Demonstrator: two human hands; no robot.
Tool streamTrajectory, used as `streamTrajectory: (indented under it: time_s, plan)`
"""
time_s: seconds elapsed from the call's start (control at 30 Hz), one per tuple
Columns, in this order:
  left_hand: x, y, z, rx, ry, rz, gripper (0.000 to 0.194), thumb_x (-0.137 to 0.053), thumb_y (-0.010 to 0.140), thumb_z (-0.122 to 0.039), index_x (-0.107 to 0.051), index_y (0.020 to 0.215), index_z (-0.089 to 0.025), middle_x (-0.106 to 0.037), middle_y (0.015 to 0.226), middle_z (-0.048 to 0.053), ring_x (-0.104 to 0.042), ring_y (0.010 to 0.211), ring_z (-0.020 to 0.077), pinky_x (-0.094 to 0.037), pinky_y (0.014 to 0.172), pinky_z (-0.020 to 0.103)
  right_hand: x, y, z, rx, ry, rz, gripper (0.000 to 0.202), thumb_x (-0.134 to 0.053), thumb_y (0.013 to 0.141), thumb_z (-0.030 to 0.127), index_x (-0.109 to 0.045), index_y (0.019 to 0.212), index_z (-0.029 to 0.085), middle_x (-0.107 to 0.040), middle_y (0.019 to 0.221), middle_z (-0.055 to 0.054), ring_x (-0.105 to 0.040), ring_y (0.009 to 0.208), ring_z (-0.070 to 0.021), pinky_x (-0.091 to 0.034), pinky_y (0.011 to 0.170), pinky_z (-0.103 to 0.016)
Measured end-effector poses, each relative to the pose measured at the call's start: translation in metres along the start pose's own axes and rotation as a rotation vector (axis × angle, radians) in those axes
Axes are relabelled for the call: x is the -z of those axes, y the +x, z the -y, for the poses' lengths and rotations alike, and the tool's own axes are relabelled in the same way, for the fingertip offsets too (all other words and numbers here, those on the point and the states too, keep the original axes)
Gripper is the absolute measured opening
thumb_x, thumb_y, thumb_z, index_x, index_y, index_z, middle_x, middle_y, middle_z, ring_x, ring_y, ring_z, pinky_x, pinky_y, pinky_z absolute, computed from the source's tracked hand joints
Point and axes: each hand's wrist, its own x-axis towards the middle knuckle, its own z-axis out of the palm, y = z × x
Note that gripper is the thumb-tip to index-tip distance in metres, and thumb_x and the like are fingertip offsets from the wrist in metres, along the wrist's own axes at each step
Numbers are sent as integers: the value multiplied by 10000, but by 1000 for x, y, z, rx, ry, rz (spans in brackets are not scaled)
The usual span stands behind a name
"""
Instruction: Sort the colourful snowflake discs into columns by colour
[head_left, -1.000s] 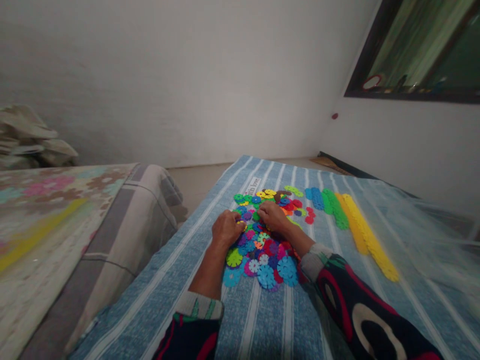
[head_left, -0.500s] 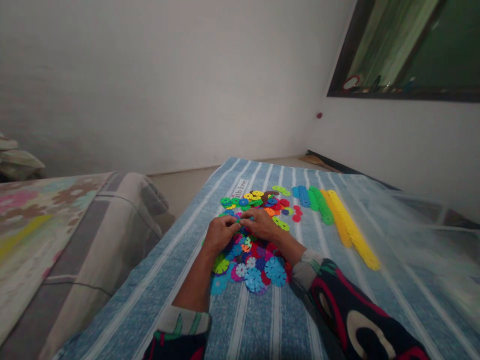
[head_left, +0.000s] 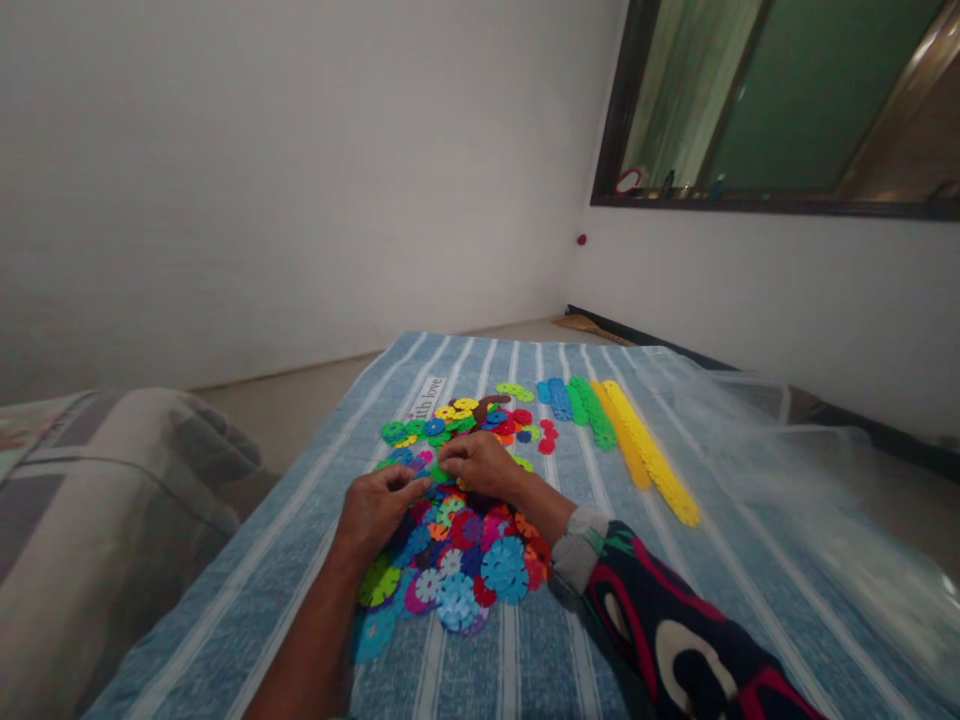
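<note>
A pile of colourful notched plastic discs [head_left: 456, 600] lies on the striped blue cloth [head_left: 285, 590]. Over its left part, my left hand [head_left: 375, 512] has thumb and forefinger closed together, and whatever sits between them is too small to make out. My right hand [head_left: 484, 466] is just beyond, its fingertips pinched at a green disc [head_left: 439, 474]. Several blue, green and yellow discs lie behind the hands. To the right lie overlapping rows of like-coloured discs: a blue row [head_left: 559, 398], a green row [head_left: 598, 420] and a long yellow row [head_left: 651, 455].
Small groups of lime discs [head_left: 515, 391] and red discs [head_left: 548, 437] lie beyond the pile. Clear plastic containers [head_left: 817, 450] stand along the right side. A cloth-covered piece of furniture [head_left: 127, 500] is at the left, and a window [head_left: 787, 110] is at upper right.
The view has turned right, so everything sits further left. My hands, whose fingertips met before, are now slightly apart, the left one lower and nearer me.
</note>
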Motion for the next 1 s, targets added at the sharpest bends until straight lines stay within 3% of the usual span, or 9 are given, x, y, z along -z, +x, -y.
streamTrajectory:
  time_s: [0.13,0.4,0.53,0.77,1.0]
  plan:
    - [2,1,2,12,44,-11,351,-554,649,-525,-644,584,-193,-619,547,-8,-552,545,160,-390,537,254,28,2,-25,-54,-120,-39,190,-568,804,117,-745,833,182,-712,785,10,-608,727,-118,-395,647,-181]
    - [2,2,8,3,116,-26,363,-517,671,-520,-687,646,-201,-694,643,17,-626,639,199,-446,610,268,109,5,-108,-303,-388,-166,227,-533,801,143,-757,834,164,-735,854,-57,-633,803,-171,-398,691,-226]
    - [3,1,8,12,142,-20,356,-501,683,-512,-690,654,-211,-707,671,16,-629,648,201,-457,618,273,132,8,-136,-387,-453,-188,237,-530,796,147,-762,843,144,-741,852,-72,-650,809,-184,-413,670,-225]
    - [2,1,11,21,147,-6,367,-493,685,-522,-694,671,-215,-707,669,14,-642,656,209,-477,644,281,150,4,-159,-432,-508,-156,235,-545,781,155,-771,841,141,-742,795,-42,-660,758,-156,-433,642,-191]
    - [1,3,12,27,162,-3,354,-510,666,-521,-703,683,-226,-728,718,8,-656,688,211,-482,642,272,169,-16,-161,-432,-562,-83,231,-577,767,153,-783,871,146,-753,848,-35,-667,810,-159,-444,686,-184]
